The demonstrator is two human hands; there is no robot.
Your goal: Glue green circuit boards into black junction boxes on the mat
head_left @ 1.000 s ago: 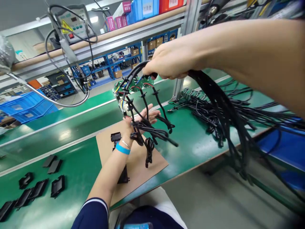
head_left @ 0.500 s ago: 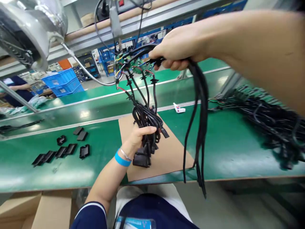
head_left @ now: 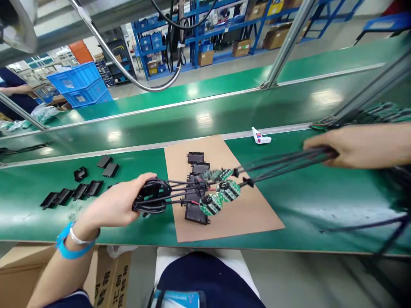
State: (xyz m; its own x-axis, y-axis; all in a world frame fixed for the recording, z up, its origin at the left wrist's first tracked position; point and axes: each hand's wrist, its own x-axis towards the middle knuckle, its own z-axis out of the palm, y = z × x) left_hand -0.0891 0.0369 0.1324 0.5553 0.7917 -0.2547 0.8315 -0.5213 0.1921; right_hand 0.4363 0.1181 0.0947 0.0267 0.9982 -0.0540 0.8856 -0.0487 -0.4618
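Note:
My left hand point(head_left: 118, 199) is closed round a coiled bundle of black cables point(head_left: 152, 194), left of the cardboard sheet point(head_left: 250, 214). From this bundle, leads run to several round green circuit boards point(head_left: 227, 190) hanging above the sheet. On the boards' other side, more black cables point(head_left: 282, 164) stretch to my right hand point(head_left: 340, 147), which is shut round them; their loose ends trail at the right and are blurred. Beneath the boards, several black plastic housings point(head_left: 196, 213) lie in a column on the cardboard, partly hidden by boards and leads.
Several black housings point(head_left: 86, 189) lie on the green bench at left. A white tube-like item point(head_left: 260, 137) sits near the bench's back rail. At far right is a heap of cables with boards point(head_left: 385, 113). A cardboard box point(head_left: 22, 269) stands below the front edge.
My left hand has moved left and my right hand has come down and right. The boards and cables, previously hanging upright between the hands, now stretch sideways above the cardboard.

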